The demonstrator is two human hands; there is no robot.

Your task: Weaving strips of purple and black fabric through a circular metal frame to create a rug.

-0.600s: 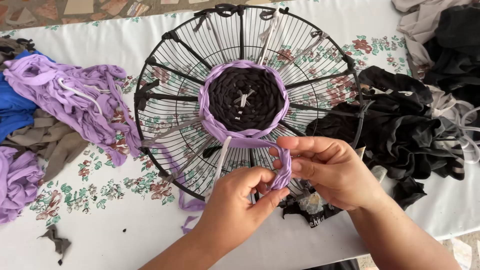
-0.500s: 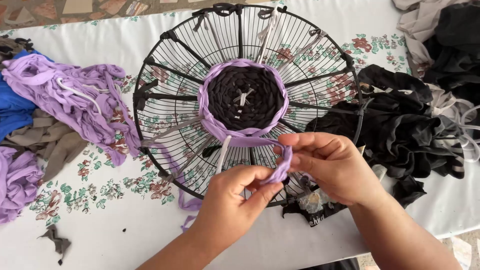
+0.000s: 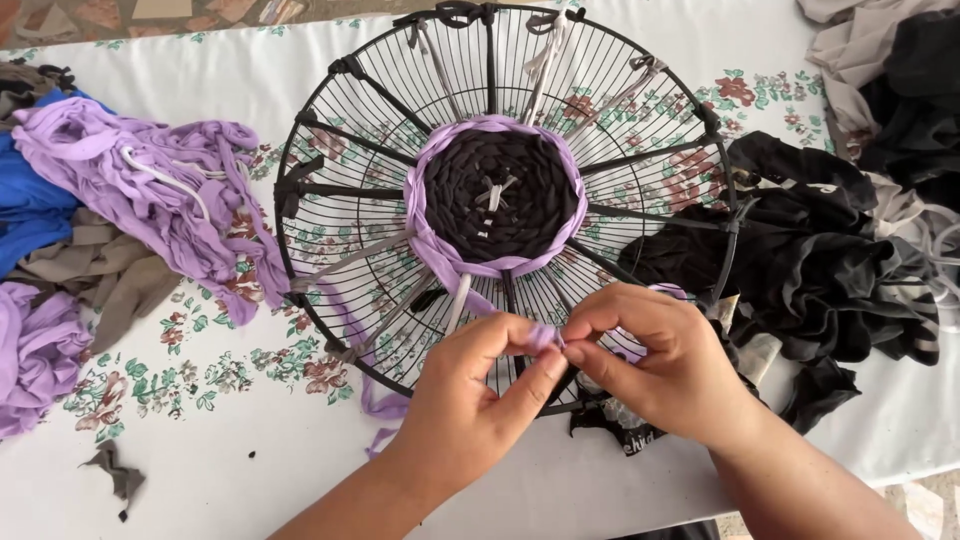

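Observation:
A round black wire fan guard (image 3: 330, 140) lies on the table with a woven disc at its hub, dark in the middle (image 3: 497, 195) and ringed by lilac fabric strip (image 3: 430, 240). Grey and black strips run out as spokes to the rim. My left hand (image 3: 480, 390) and my right hand (image 3: 660, 360) meet over the guard's near edge, both pinching the free end of the lilac strip (image 3: 545, 335) between thumbs and fingertips. Loose lilac strip hangs under the rim (image 3: 385, 405).
Lilac cloth strips (image 3: 150, 190) are heaped at the left over blue (image 3: 30, 210) and grey-brown fabric. Black cloth (image 3: 830, 260) is piled at the right, with pale strips beside it. A flowered white tablecloth (image 3: 200, 440) covers the table; a dark scrap (image 3: 115, 475) lies near its front.
My hands have drawn closer together and bunched the lilac strip end into a tight pinch between the fingertips; the loop seen earlier around my right fingers is gone.

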